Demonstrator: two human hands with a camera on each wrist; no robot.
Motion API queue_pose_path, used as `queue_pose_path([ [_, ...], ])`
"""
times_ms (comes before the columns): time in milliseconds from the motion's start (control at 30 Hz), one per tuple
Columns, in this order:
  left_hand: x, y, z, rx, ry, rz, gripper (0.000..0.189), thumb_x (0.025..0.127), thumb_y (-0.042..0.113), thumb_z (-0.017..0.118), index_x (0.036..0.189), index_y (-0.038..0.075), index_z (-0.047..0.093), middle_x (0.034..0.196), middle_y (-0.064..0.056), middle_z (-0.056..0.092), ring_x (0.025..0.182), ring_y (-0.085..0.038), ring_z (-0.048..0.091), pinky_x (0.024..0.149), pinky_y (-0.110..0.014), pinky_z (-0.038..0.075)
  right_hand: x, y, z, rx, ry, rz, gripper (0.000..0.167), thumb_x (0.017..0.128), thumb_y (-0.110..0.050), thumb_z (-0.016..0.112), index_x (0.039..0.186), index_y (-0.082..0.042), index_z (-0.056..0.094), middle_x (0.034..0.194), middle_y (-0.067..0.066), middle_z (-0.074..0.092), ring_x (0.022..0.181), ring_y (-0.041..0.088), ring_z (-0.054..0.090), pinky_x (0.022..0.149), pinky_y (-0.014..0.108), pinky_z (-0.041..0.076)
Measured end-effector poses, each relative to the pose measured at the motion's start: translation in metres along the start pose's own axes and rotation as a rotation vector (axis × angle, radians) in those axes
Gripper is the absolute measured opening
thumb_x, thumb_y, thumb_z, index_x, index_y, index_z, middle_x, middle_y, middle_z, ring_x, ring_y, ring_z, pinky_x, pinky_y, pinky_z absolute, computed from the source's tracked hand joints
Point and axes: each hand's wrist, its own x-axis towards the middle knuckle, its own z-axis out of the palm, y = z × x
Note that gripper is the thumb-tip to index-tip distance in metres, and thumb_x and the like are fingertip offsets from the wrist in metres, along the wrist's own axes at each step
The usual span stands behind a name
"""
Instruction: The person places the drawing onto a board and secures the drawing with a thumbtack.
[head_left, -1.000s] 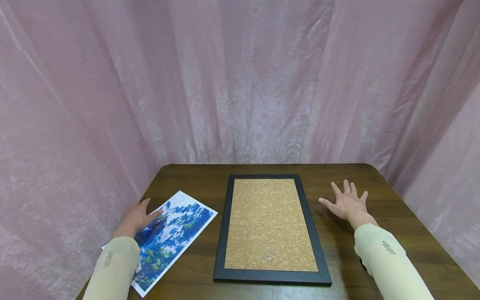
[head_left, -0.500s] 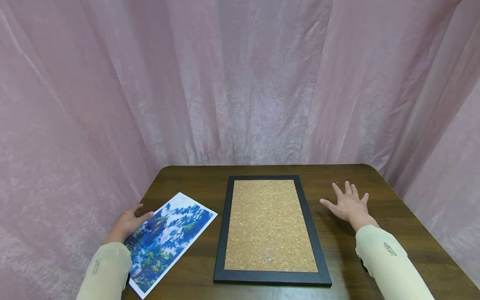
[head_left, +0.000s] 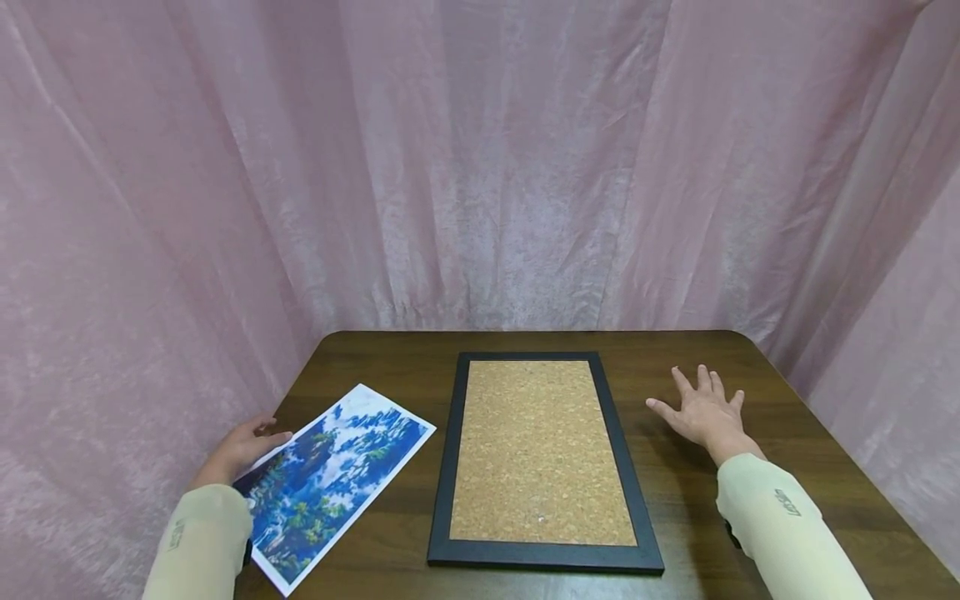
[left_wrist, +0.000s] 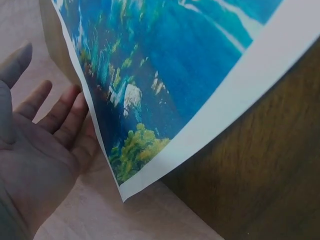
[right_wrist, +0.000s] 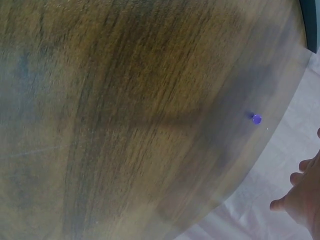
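The left hand (head_left: 240, 450), at the outer long edge of a landscape print (head_left: 337, 475), grasps nothing: its fingers are loosely extended and the thumb stands apart, the fingertips meeting the paper's margin; whether they pass beneath it I cannot tell. The print lies on the person's left, its long axis running obliquely from the near left to the far right, the pale, cloudy end pointing away and towards the middle. To its right, just beside its nearest corner, is a cork board (head_left: 540, 450) in a black frame (head_left: 546, 553), long axis directed away from the person. Further right, the right hand (head_left: 707, 414) is likewise released, palm down, fingers spread. The left wrist view alone shows the print's corner reaching out past the table edge, its margin bowed; the right wrist view alone shows clearly a purple push-pin (right_wrist: 256, 119). The supporting bench (head_left: 405, 500) is dark brown, wood-grained, with rounded far corners. Around it, from where I stand, hangs a pink, velvety curtain (head_left: 525, 167) in vertical folds.
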Motion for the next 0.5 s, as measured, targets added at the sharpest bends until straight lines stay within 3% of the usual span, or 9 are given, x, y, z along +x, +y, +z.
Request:
queue_pose_path([
  [233,0.000,0.000,0.004,-0.017,-0.006,-0.040,0.097,0.091,0.052,0.065,0.150,-0.010,0.020,0.147,-0.043,0.020,0.128,-0.063,0.028,0.101,-0.073,0.029,-0.002,0.003,0.002,0.034,0.011,0.016,0.097,0.094,-0.073,0.038,0.157,-0.002,0.016,0.153,0.043,0.000,0.140,0.061,-0.002,0.100,0.081,-0.004],
  [500,0.006,-0.011,0.004,-0.057,-0.020,-0.073,0.098,0.089,0.045,0.071,0.148,-0.013,0.020,0.146,-0.043,0.019,0.128,-0.062,0.026,0.102,-0.071,0.028,-0.004,0.003,-0.002,0.112,0.007,0.047,0.096,0.095,-0.073,0.035,0.157,-0.003,0.013,0.153,0.043,0.000,0.139,0.062,-0.002,0.102,0.080,0.000],
])
